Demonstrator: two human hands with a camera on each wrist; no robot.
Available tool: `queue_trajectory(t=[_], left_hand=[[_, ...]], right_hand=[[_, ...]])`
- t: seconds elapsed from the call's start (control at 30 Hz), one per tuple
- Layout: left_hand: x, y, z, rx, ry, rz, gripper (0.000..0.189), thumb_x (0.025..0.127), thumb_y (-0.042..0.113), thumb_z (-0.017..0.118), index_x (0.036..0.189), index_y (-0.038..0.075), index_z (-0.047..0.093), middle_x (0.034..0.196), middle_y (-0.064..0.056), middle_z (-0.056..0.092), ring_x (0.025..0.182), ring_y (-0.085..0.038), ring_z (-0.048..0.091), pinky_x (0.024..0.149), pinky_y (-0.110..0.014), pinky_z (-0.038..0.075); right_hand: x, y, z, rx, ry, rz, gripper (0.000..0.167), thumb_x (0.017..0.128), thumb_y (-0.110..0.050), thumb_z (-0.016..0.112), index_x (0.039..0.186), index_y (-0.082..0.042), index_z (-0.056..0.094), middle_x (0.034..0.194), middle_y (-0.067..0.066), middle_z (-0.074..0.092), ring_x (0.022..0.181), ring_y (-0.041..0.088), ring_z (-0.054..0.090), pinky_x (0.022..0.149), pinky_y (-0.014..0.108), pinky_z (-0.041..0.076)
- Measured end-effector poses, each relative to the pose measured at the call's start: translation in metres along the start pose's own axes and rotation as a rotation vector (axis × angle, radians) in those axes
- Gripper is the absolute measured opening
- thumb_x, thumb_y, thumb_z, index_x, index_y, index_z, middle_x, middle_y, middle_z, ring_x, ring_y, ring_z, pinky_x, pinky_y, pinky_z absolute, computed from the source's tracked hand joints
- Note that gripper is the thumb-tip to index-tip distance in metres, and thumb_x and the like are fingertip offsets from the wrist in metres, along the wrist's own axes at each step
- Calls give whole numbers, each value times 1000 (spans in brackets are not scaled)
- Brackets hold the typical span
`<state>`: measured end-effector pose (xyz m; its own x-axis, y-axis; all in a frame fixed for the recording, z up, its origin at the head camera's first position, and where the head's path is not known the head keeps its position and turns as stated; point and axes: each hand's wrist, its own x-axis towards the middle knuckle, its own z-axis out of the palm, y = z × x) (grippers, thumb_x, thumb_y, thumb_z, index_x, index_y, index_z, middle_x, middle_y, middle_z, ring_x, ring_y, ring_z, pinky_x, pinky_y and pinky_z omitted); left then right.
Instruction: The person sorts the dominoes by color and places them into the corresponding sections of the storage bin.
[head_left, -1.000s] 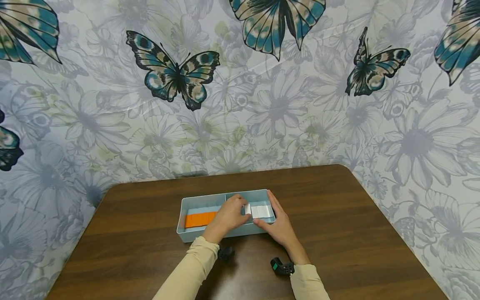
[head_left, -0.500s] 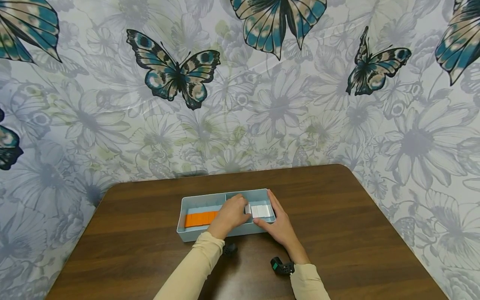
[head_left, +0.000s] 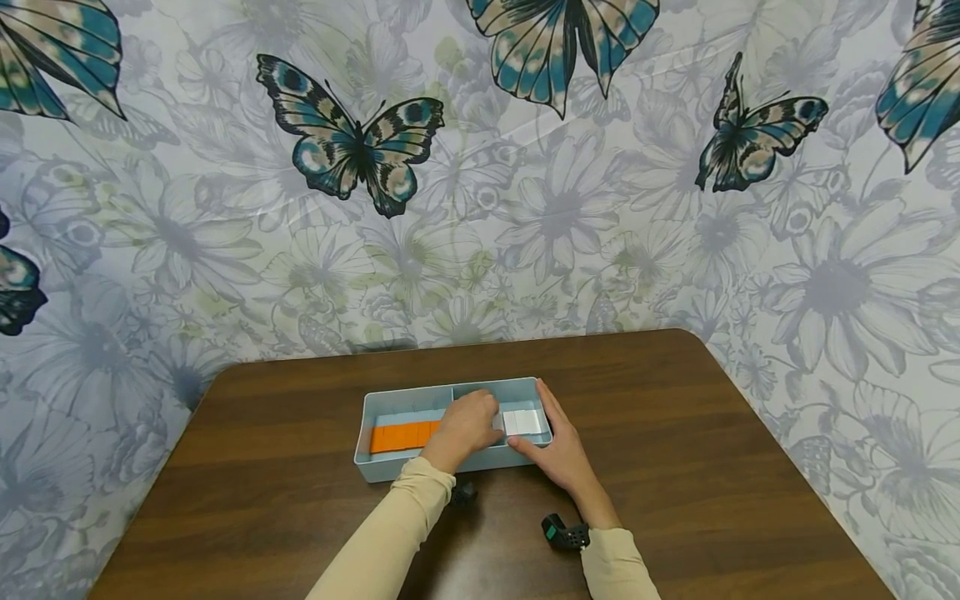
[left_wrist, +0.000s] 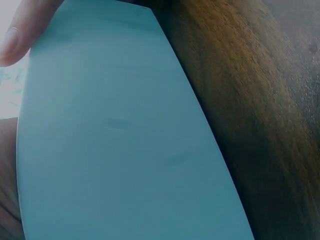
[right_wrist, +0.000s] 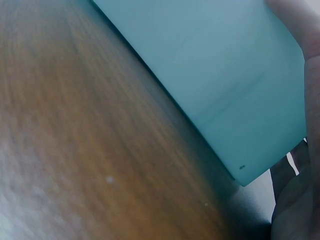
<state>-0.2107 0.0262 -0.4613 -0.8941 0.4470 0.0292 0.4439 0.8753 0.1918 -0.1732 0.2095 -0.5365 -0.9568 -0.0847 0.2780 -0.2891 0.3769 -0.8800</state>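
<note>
A light blue box [head_left: 393, 469] with a divider lies lengthwise on the table. My left hand [head_left: 467, 427] reaches over its near wall into the right compartment. The fingers are curled, thumb and forefinger about a small white tile that they mostly hide. Beside them, white tiles [head_left: 522, 422] lie in a row against the right end. My right hand [head_left: 564, 457] grips the box's right end, thumb at the near rim and fingers along the end wall. Orange tiles [head_left: 403, 437] lie flat in the left compartment. The box's outer wall [left_wrist: 115, 125] fills much of the left wrist view.
The brown wooden table [head_left: 712, 483] has a patterned butterfly cloth [head_left: 562, 275] hanging behind it. A black wrist strap [head_left: 564, 533] is on the right wrist, and another dark device [head_left: 463, 495] is at the left wrist.
My left hand and forearm have shifted slightly right, baring more of the orange row. The white tile at its fingertips shows less than before. The right hand keeps its place on the box.
</note>
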Motion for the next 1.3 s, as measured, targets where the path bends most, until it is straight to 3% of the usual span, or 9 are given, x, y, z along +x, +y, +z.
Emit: queue_trajectory(t=[0.2, 0.37, 0.6, 1.03, 1.13, 1.3], left_hand=[[2, 0, 3, 32, 15, -1, 22, 82, 27, 87, 80, 11, 73, 79, 1, 59, 72, -16, 58, 67, -35, 54], [4, 0, 6, 40, 13, -5, 24, 82, 31, 87, 85, 10, 76, 79, 2, 60, 71, -14, 57, 68, -35, 56], [4, -2, 6, 24, 5, -8, 24, 82, 32, 88, 86, 10, 78, 78, 2, 60, 69, -13, 55, 66, -33, 54], [4, -4, 8, 7, 10, 5, 29, 82, 35, 88, 93, 9, 79, 87, 0, 67, 76, -15, 60, 72, -36, 58], [3, -4, 7, -11, 14, 8, 32, 83, 36, 87, 99, 8, 80, 92, -2, 69, 80, -17, 63, 77, -37, 59], [1, -5, 3, -123, 38, 18, 35, 86, 32, 85, 108, 5, 79, 104, -7, 72, 94, -23, 69, 85, -40, 60]], right_hand=[[0, 1, 0, -5, 4, -6, 102, 85, -33, 86, 165, -18, 26, 171, 1, 23, 156, 30, 25, 122, 60, 27], [0, 2, 1, -5, 2, -2, 102, 85, -34, 86, 166, -21, 25, 171, 1, 23, 156, 30, 25, 122, 60, 27], [1, 2, 1, -2, 7, -4, 102, 85, -34, 86, 165, -17, 26, 171, 1, 23, 156, 30, 26, 121, 61, 27], [1, 2, 1, -5, 4, -10, 102, 85, -35, 86, 165, -25, 25, 171, 1, 24, 156, 29, 26, 121, 59, 28], [1, 3, 1, 3, 5, -13, 101, 85, -34, 86, 165, -27, 25, 171, 2, 24, 156, 30, 26, 121, 60, 28], [1, 3, 1, 9, 6, -19, 100, 86, -35, 85, 165, -25, 25, 171, 2, 24, 156, 32, 26, 120, 63, 29]])
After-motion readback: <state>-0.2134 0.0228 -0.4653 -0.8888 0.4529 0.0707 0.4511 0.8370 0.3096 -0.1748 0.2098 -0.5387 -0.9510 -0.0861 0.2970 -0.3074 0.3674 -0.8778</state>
